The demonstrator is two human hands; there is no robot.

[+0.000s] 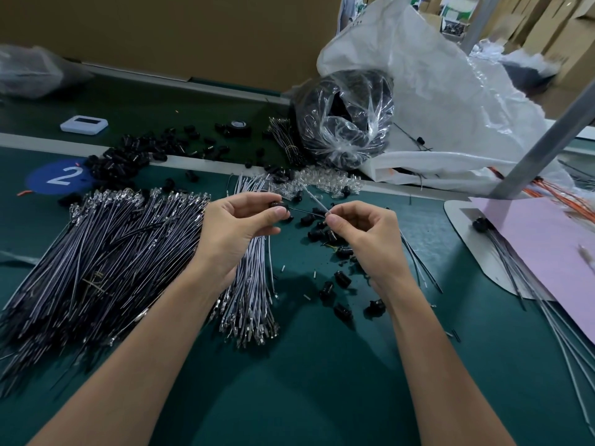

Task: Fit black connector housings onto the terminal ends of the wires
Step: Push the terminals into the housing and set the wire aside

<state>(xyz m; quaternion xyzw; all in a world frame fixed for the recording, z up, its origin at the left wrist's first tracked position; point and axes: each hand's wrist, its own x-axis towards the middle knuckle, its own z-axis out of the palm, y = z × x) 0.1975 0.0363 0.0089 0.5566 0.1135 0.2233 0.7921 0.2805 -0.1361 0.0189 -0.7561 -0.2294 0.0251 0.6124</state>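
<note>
Pinching: left hand (244,225) grips a black housing (279,207) in its fingers (257,199), right hand (363,230) nips a thin wire (317,202) just beside it. Light and floppy, I'd say, so hold close behind the tip. Spare housings (122,159) beyond the fingers.

A white device (84,124) lies beyond a blue "2" sticker (61,176), a pink sheet (547,246) far right.

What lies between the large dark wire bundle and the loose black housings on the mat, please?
The head view shows a bundle of pale grey wires there, between the dark wire bundle and the loose black housings.
</note>
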